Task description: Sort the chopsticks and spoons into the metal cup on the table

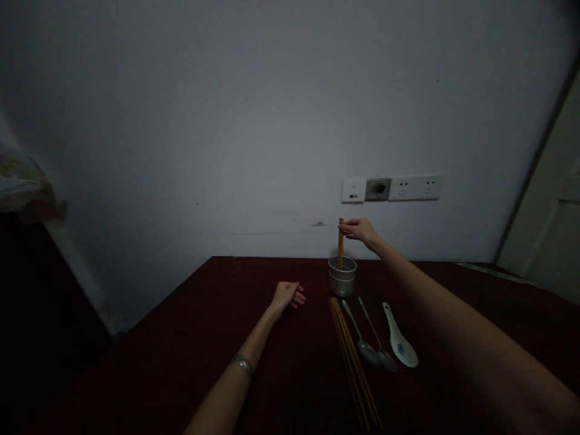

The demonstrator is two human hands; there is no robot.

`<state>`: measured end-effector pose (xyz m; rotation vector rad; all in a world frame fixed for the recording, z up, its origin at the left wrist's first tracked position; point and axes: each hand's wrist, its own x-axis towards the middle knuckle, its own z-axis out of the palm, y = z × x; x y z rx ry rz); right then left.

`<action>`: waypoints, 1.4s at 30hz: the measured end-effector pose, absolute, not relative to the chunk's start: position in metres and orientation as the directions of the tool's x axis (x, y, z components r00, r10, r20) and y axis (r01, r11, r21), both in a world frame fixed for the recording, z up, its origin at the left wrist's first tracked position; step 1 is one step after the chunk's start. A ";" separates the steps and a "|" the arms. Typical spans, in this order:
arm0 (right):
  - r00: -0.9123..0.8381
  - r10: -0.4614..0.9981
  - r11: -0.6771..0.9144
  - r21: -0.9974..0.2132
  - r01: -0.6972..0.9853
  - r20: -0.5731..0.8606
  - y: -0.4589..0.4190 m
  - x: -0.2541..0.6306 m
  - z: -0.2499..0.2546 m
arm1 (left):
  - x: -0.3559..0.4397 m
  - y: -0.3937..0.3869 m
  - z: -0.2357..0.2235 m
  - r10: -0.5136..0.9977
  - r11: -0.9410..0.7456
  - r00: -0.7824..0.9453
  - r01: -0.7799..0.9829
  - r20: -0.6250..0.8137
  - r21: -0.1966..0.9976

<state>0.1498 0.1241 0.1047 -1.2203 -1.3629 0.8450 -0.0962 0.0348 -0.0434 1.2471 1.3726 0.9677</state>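
My right hand (360,230) pinches a pair of wooden chopsticks (341,244) near their upper ends. They stand upright, with their lower ends inside the rim of a round metal cup (342,281) near the wall; whether they touch its bottom is hidden. Left of the cup, my left hand (287,295) rests on the table with loosely bent fingers, slightly apart and holding nothing. In front of the cup lie several more chopsticks (351,350), side by side. To their right are two metal spoons, one (368,351) beside the other (385,360), and a white ceramic spoon (400,345) with a blue mark.
The dark red table (217,308) meets a pale wall (272,121) at its back edge. Sockets and a switch panel (392,189) sit on the wall above the cup. A door (555,199) is at far right, and a plastic bag (22,181) at far left.
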 end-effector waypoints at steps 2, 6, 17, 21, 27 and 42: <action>0.078 0.969 0.216 -0.954 0.207 0.236 0.124 0.149 0.102 | -0.096 0.034 -0.043 0.987 0.150 0.030 0.185 -0.158 0.971; 0.056 0.971 0.217 -0.955 0.203 0.232 0.124 0.147 0.098 | -0.096 0.033 -0.041 0.987 0.148 0.032 0.190 -0.157 0.971; 0.026 0.983 0.175 -0.969 0.175 0.182 0.130 0.142 0.095 | -0.095 0.033 -0.042 0.987 0.150 0.032 0.194 -0.159 0.969; 0.029 0.986 0.159 -0.978 0.136 0.164 0.130 0.142 0.092 | -0.094 0.032 -0.041 0.986 0.152 0.034 0.194 -0.162 0.969; 0.009 0.989 0.146 -0.983 0.112 0.148 0.134 0.144 0.086 | -0.094 0.033 -0.043 0.987 0.147 0.034 0.183 -0.156 0.972; -0.008 0.996 0.087 -0.983 0.163 0.086 0.135 0.147 0.079 | -0.093 0.030 -0.042 0.991 0.117 0.033 0.211 -0.126 0.971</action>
